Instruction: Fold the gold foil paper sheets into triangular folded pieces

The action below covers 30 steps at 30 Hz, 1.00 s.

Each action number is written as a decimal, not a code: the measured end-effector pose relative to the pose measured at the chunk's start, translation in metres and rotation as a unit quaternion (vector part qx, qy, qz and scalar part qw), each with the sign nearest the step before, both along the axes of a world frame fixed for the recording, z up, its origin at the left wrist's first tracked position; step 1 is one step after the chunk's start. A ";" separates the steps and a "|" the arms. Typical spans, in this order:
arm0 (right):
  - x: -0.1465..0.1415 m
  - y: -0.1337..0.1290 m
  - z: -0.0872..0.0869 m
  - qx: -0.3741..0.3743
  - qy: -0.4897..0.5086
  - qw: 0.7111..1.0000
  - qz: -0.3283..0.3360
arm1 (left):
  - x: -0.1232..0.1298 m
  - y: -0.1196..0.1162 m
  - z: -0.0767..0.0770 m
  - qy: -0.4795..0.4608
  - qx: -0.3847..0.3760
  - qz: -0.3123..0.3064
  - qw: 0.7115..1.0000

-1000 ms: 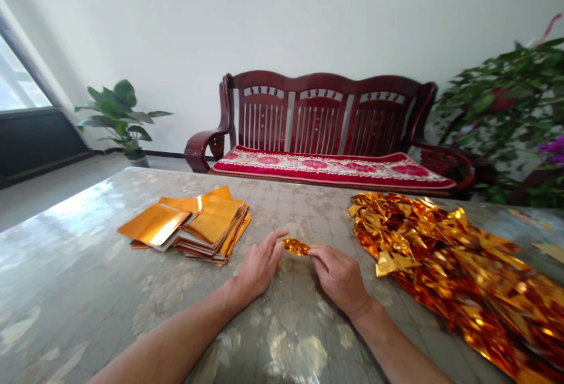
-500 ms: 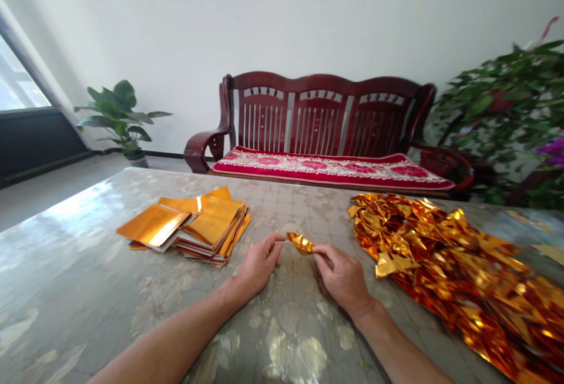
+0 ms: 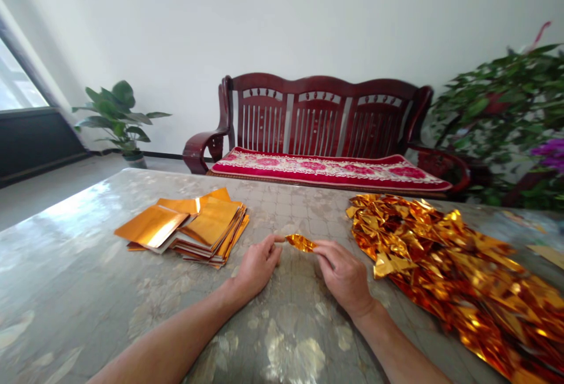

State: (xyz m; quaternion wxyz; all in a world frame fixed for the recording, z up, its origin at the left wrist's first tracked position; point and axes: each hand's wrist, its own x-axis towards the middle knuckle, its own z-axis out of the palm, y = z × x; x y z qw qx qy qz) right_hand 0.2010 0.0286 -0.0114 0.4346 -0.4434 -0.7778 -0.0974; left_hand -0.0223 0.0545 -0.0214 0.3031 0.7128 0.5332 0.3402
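Observation:
A small folded piece of gold foil paper [image 3: 300,243] is held just above the table between my two hands, narrow at both ends and wider in the middle. My right hand [image 3: 346,275] pinches its right end between thumb and forefinger. At its left tip are the closed fingers of my left hand [image 3: 259,262], the forefinger against the foil. Left of my hands lies a loose stack of flat gold foil paper sheets [image 3: 214,225], some showing pale undersides. To the right spreads a large heap of folded gold foil pieces [image 3: 458,266].
The table [image 3: 176,307] has a shiny, flower-patterned cover. Clear plastic [image 3: 529,225] lies at its right side. Beyond the far edge stands a dark red wooden bench [image 3: 319,120] with a red floral cushion [image 3: 330,168]. Potted plants [image 3: 123,117] flank it.
The foil piece has turned slightly and lies more level between my fingers. My right hand has shifted a little to the right; the left hand is nearly unmoved.

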 end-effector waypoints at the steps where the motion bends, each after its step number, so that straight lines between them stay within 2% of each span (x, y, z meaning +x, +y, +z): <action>1: 0.001 0.000 0.001 0.003 0.000 1.000 -0.005 | 0.000 0.000 0.001 -0.001 0.002 -0.003 1.000; 7: 0.004 0.002 0.010 0.011 0.017 0.997 -0.072 | -0.001 -0.001 0.001 0.003 -0.002 -0.019 1.000; 13: 0.018 0.009 0.030 0.020 -0.004 0.993 -0.116 | -0.001 -0.001 0.000 0.020 -0.001 -0.018 1.000; 19: 0.065 0.024 0.043 0.037 -0.022 0.977 -0.208 | -0.002 -0.001 -0.002 0.036 -0.005 -0.028 0.999; 24: 0.112 0.032 0.039 0.060 -0.047 0.949 -0.306 | -0.003 0.002 -0.007 0.058 -0.009 -0.029 0.998; 30: 0.147 0.027 0.037 0.031 -0.083 0.924 -0.372 | -0.003 0.001 -0.003 0.073 -0.015 -0.033 0.997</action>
